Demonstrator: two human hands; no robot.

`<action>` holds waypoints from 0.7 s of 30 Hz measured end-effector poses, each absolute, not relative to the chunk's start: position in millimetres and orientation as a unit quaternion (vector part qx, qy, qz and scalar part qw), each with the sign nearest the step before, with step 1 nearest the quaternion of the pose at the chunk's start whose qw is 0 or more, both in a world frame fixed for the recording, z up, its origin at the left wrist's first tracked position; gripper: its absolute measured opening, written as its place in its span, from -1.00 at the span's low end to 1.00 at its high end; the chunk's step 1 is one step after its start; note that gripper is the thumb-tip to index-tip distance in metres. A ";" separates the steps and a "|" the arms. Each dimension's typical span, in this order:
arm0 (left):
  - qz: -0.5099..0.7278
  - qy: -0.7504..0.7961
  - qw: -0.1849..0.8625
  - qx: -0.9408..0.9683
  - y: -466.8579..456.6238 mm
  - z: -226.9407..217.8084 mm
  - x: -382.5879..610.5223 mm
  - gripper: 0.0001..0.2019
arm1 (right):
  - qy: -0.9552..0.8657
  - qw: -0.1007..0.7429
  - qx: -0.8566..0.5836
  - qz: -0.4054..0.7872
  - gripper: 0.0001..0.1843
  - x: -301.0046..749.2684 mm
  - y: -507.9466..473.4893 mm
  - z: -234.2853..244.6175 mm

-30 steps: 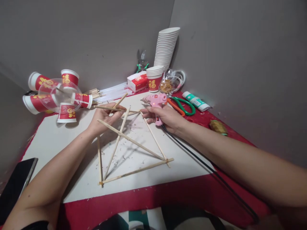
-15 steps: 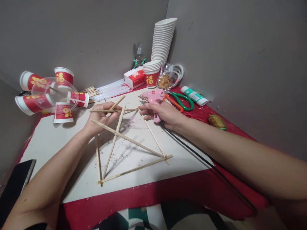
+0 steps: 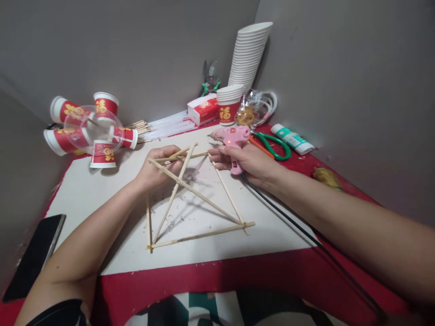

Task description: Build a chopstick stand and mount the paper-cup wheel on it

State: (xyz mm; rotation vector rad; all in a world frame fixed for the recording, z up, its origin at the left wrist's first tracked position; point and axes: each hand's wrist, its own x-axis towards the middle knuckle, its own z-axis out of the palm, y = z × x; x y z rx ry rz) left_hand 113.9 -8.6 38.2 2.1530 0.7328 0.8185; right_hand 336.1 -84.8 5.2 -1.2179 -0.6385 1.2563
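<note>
A frame of thin wooden sticks [image 3: 203, 239] stands in the middle of the white board, with two long sticks crossing and slanting up over it. My left hand [image 3: 163, 167] is closed around sticks at the frame's far left corner, its fingertips partly behind them. In my right hand [image 3: 253, 160] is a pink hot glue gun [image 3: 234, 134] with a small light on its body. Its nozzle points left, above the far right corner. The fingers of that hand reach the stick ends at this corner; whether they pinch them I cannot tell. Brownish joints show at both near corners.
Cups joined to a clear disc [image 3: 93, 130] stand at the left. Behind are wooden and white sticks [image 3: 170, 127], a tissue pack [image 3: 203, 110], stacked paper cups [image 3: 249, 54] and green-handled scissors [image 3: 277, 146]. A phone [image 3: 36, 256] lies near left; the black cord [image 3: 288, 219] runs right.
The view has swung left, so everything sits further right. The raised left end of one crossing stick now appears beside the rear stick's end. Both hands keep their holds.
</note>
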 end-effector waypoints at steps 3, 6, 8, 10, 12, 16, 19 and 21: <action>0.308 0.273 0.365 0.835 -8.7 36.6 113.2 -0.80 | -0.272 0.587 -0.535 0.544 -0.89 337.3 -85.1 3.7; 0.309 0.267 0.363 0.837 -7.9 38.2 112.9 -0.82 | -0.275 0.586 -0.532 0.546 -0.87 338.1 -85.0 2.9; 0.309 0.269 0.364 0.837 -7.3 39.1 112.5 -0.82 | -0.277 0.588 -0.531 0.544 -0.87 338.2 -85.0 2.6; 0.306 0.269 0.368 0.836 -7.1 39.4 111.9 -0.82 | -0.278 0.589 -0.530 0.543 -0.89 338.1 -85.2 2.2; 0.303 0.268 0.369 0.837 -7.4 39.2 110.9 -0.83 | -0.281 0.590 -0.528 0.543 -0.93 338.0 -85.5 1.8; 0.306 0.263 0.363 0.840 -7.2 36.8 108.7 -0.82 | -0.301 0.600 -0.520 0.528 -0.92 339.2 -85.6 2.0; 0.308 0.260 0.359 0.842 -5.7 34.8 107.4 -0.80 | -0.316 0.602 -0.531 0.506 -0.92 342.1 -86.9 4.6; 0.305 0.261 0.360 0.842 -5.0 34.7 107.1 -0.80 | -0.334 0.587 -0.550 0.491 -0.87 344.8 -89.0 8.2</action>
